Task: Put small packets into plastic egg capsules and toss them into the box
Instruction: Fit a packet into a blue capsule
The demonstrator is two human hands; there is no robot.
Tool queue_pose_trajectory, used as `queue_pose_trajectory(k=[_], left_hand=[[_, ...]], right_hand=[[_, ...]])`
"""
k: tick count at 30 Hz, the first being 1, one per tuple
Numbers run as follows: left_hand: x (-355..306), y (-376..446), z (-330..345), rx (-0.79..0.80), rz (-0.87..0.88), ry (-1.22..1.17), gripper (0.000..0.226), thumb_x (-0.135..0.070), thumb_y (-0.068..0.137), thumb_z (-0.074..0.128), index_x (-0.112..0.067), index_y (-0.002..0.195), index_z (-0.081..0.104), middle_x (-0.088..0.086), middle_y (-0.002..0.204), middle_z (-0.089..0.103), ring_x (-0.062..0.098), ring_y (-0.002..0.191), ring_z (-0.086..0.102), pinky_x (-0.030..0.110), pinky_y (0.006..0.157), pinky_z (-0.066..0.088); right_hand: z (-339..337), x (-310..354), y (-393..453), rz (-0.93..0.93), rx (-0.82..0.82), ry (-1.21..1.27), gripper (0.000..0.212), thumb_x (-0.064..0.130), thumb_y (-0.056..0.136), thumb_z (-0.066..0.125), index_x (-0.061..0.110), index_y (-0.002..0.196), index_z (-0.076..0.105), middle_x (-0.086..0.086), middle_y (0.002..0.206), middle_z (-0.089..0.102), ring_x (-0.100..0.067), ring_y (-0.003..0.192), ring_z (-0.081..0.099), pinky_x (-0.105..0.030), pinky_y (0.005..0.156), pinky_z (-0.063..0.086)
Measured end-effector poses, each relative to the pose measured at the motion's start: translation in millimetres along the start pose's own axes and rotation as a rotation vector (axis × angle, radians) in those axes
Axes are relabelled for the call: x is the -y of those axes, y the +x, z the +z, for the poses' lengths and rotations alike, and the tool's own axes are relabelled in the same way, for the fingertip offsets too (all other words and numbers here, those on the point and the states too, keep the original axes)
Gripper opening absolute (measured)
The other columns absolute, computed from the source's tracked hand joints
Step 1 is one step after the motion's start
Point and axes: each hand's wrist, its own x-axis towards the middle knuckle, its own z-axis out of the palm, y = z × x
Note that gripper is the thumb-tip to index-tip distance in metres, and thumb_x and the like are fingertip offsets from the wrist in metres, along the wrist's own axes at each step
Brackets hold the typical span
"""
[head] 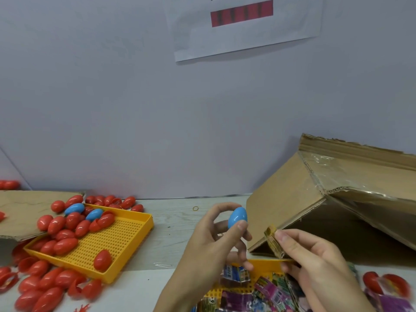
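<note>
Hands are seen at the lower centre of the frame, above the table. A blue egg capsule is gripped by the left hand, its fingers curled round the shell. Just to its right, a small folded packet is pinched between thumb and fingers of the right hand; packet and capsule are near each other but apart. Below the hands, a yellow tray filled with loose colourful packets is partly hidden by the wrists. At the right of the frame, a cardboard box is seen tipped, its flaps hanging open toward the hands. At the lower left, a second yellow perforated tray is loaded with red capsules and two blue ones, with more red capsules spilled around it. A sheet of paper is fixed to the wall at the top.
</note>
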Motion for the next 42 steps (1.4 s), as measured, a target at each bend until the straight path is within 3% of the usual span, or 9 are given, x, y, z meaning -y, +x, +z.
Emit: queue_pose_trajectory(k=[5, 11, 16, 20, 22, 27, 36, 40, 42], left_hand=[[-4, 0, 2, -0.089, 0.114, 0.145, 0.04, -0.044, 0.063, 0.082, -0.032, 0.098, 0.066, 0.013, 0.077, 0.071, 0.023, 0.049, 0.062, 0.039, 0.051, 0.06], [-4, 1, 1, -0.058, 0.124, 0.061, 0.03, -0.04, 0.072, 0.077, -0.033, 0.098, 0.066, 0.015, 0.082, 0.073, 0.023, 0.052, 0.061, 0.036, 0.055, 0.059], [-5, 1, 10, -0.01, -0.019, -0.292, 0.025, -0.018, 0.088, 0.064, -0.006, 0.109, 0.059, 0.022, 0.088, 0.069, 0.024, 0.058, 0.058, 0.036, 0.057, 0.057], [-6, 1, 13, 0.025, -0.083, -0.514, 0.025, -0.012, 0.062, 0.059, -0.004, 0.085, 0.063, 0.016, 0.074, 0.055, 0.021, 0.051, 0.044, 0.031, 0.045, 0.046], [-6, 1, 13, 0.013, -0.07, -0.41, 0.014, -0.017, 0.064, 0.063, -0.008, 0.075, 0.065, 0.01, 0.069, 0.049, 0.018, 0.048, 0.038, 0.028, 0.044, 0.042], [4, 2, 13, 0.044, 0.035, 0.279, 0.032, -0.05, 0.064, 0.087, -0.028, 0.084, 0.075, -0.009, 0.063, 0.057, 0.011, 0.054, 0.051, 0.024, 0.058, 0.051], [4, 1, 10, -0.056, 0.029, 0.386, 0.011, -0.037, 0.076, 0.081, -0.029, 0.075, 0.074, -0.011, 0.062, 0.059, 0.004, 0.053, 0.051, 0.018, 0.057, 0.048], [5, 3, 14, -0.095, 0.069, 0.391, 0.013, -0.015, 0.084, 0.072, -0.024, 0.075, 0.069, -0.012, 0.062, 0.059, 0.004, 0.052, 0.052, 0.02, 0.056, 0.051], [4, 3, 18, -0.087, 0.103, 0.368, 0.013, -0.013, 0.084, 0.07, -0.022, 0.075, 0.068, -0.009, 0.066, 0.061, 0.006, 0.057, 0.056, 0.025, 0.06, 0.054]], right_hand=[[-2, -3, 2, -0.009, -0.012, -0.009, 0.034, 0.036, 0.055, 0.074, 0.013, 0.08, 0.077, -0.009, 0.073, 0.07, -0.023, 0.062, 0.054, -0.032, 0.059, 0.043], [-1, -2, 2, 0.001, -0.002, 0.023, 0.034, 0.035, 0.054, 0.074, 0.011, 0.078, 0.077, -0.009, 0.069, 0.067, -0.022, 0.06, 0.052, -0.032, 0.059, 0.042], [0, -2, 1, -0.012, -0.013, 0.027, 0.032, 0.036, 0.056, 0.073, 0.013, 0.077, 0.077, -0.007, 0.068, 0.068, -0.023, 0.063, 0.052, -0.033, 0.06, 0.042], [0, -2, 2, -0.008, -0.042, 0.029, 0.035, 0.04, 0.053, 0.074, 0.017, 0.079, 0.078, -0.006, 0.071, 0.071, -0.025, 0.067, 0.054, -0.033, 0.061, 0.043], [0, -2, 1, -0.012, -0.044, 0.027, 0.038, 0.042, 0.05, 0.075, 0.019, 0.081, 0.078, -0.008, 0.075, 0.072, -0.026, 0.068, 0.055, -0.034, 0.062, 0.045], [1, -2, 0, -0.031, -0.003, -0.008, 0.04, 0.047, 0.057, 0.07, 0.022, 0.087, 0.079, -0.012, 0.088, 0.075, -0.033, 0.085, 0.064, -0.037, 0.074, 0.048], [0, -2, 2, -0.029, -0.01, 0.042, 0.036, 0.038, 0.056, 0.07, 0.01, 0.078, 0.078, -0.007, 0.064, 0.065, -0.02, 0.07, 0.058, -0.03, 0.059, 0.041], [1, -1, -2, -0.053, 0.033, -0.06, 0.044, 0.047, 0.068, 0.068, 0.007, 0.084, 0.077, -0.029, 0.08, 0.059, -0.029, 0.071, 0.053, -0.038, 0.066, 0.039], [3, -1, -4, -0.097, 0.01, -0.153, 0.048, 0.057, 0.066, 0.065, 0.011, 0.074, 0.076, -0.019, 0.066, 0.056, -0.026, 0.064, 0.051, -0.041, 0.067, 0.038]])
